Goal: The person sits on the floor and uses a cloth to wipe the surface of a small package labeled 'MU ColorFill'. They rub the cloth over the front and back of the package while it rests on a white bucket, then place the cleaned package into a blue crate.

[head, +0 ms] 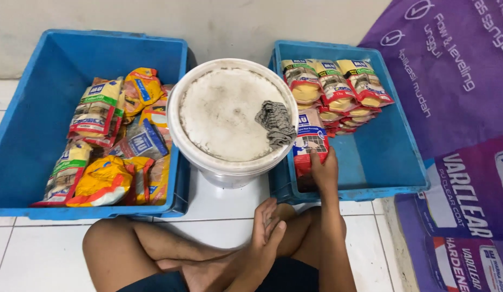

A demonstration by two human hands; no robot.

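White tiled floor, right hand outstretched, grip closed on red packet in blue crate, left hand resting slack on crossed legs

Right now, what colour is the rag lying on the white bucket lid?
Grey, with a ribbed weave. The rag shows best in the head view, at the right edge of the lid.

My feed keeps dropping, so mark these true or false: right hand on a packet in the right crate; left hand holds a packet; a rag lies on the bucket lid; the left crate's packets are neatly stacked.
1. The right hand touches a red-and-white packet in the right blue plastic crate: true.
2. The left hand holds a packet: false, it rests empty on the legs.
3. A grey rag lies on the white round bucket lid: true.
4. Packets in the left blue plastic crate are neatly stacked: false, they lie jumbled.
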